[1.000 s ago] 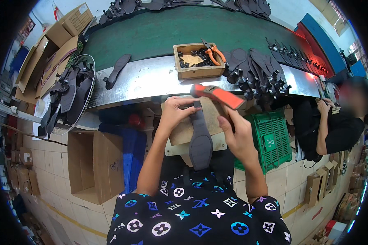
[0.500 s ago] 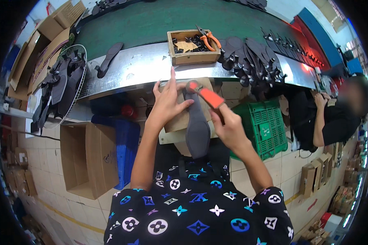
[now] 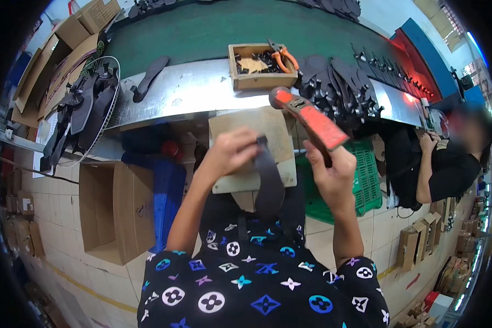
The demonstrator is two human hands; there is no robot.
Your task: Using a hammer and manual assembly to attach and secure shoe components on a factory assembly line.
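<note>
A dark grey shoe sole (image 3: 268, 180) stands tilted over my lap, its narrow heel end up at the front of a wooden board (image 3: 257, 121). My left hand (image 3: 230, 152), smeared a little by motion, closes its fingers and thumb on that heel end. In my right hand (image 3: 333, 174) is a hammer (image 3: 316, 123) with a red body and a round dark face, its handle wrapped by my fingers. The hammer is raised to the right of the board, apart from the sole.
On the metal bench edge sits a wooden box (image 3: 263, 83) of small black parts with orange-handled pliers (image 3: 281, 57). Heeled soles (image 3: 339, 82) lie to its right, a wire basket (image 3: 116, 90) of soles to the left. A green crate (image 3: 366, 180), cardboard box (image 3: 134, 213) and seated person (image 3: 448, 153) flank me.
The hammer has lifted off the heel end and swung up to the right. My left hand has gone from spread fingers to a grip on the sole, whose heel end has come nearer me.
</note>
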